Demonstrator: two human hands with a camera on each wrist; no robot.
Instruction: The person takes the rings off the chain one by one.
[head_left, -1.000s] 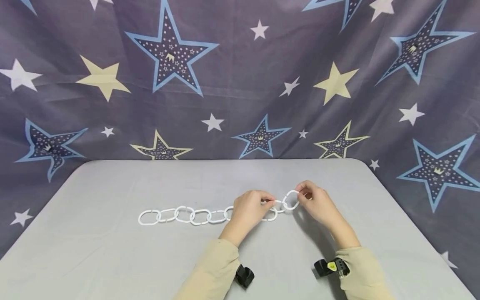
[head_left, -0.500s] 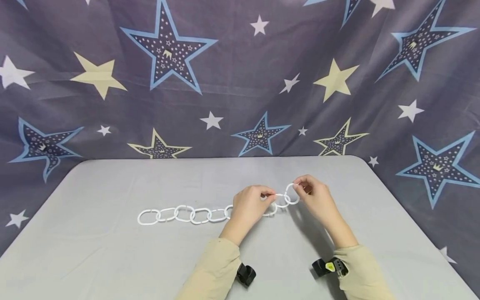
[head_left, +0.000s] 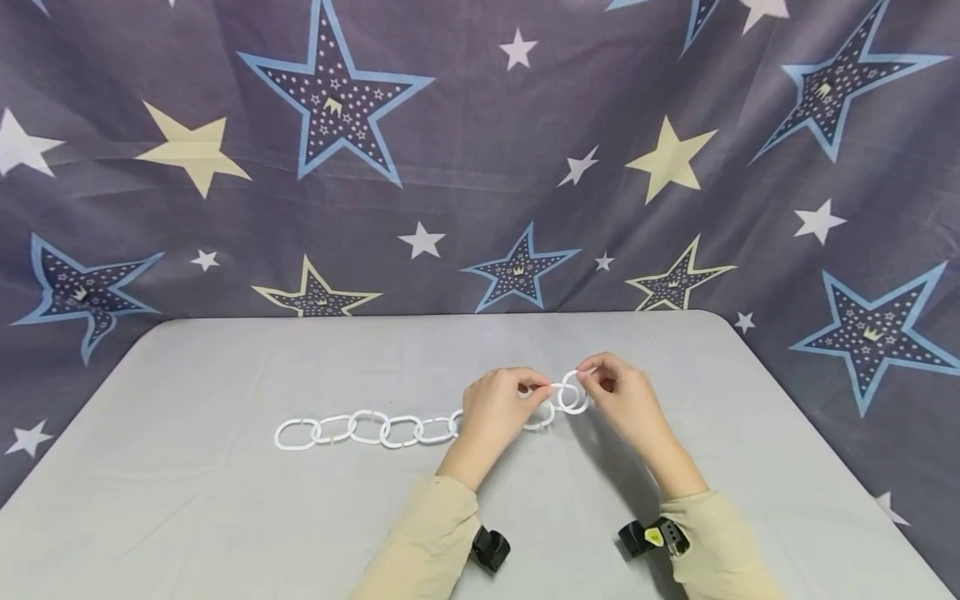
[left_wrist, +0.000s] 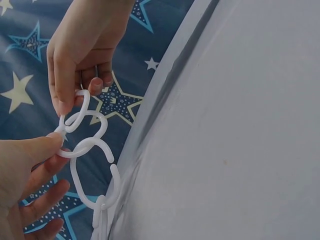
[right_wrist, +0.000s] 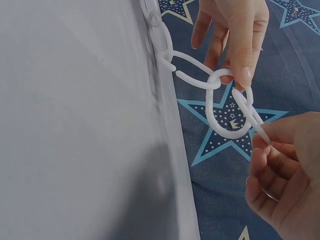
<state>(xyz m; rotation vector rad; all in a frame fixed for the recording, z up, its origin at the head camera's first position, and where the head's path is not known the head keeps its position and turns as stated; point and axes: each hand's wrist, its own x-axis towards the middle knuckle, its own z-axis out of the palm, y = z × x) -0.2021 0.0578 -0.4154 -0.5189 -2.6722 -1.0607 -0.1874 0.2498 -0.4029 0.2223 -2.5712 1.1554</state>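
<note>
A chain of white plastic links (head_left: 296, 448) runs across the table from the left to the hands. My left hand (head_left: 497, 410) pinches one link (right_wrist: 227, 134) near the chain's right end, between thumb and fingertips, and covers part of the chain. Just right of it, my right hand (head_left: 624, 402) pinches the end link (right_wrist: 260, 129) between thumb and index finger. That end link passes through the one my left hand pinches. The neighbouring link (left_wrist: 80, 185) hangs below with a small gap showing in its side. The held links are raised off the table.
A pale grey table (head_left: 187, 517) spreads under the chain. Behind it hangs a dark curtain (head_left: 465, 133) printed with stars. A black wrist device (head_left: 491, 550) is at the left sleeve, and another black device (head_left: 652, 537) at the right sleeve.
Both hands have risen slightly in the head view. The right hand then moved left, bringing the end link closer to the left hand. The chain's left part lies still.
</note>
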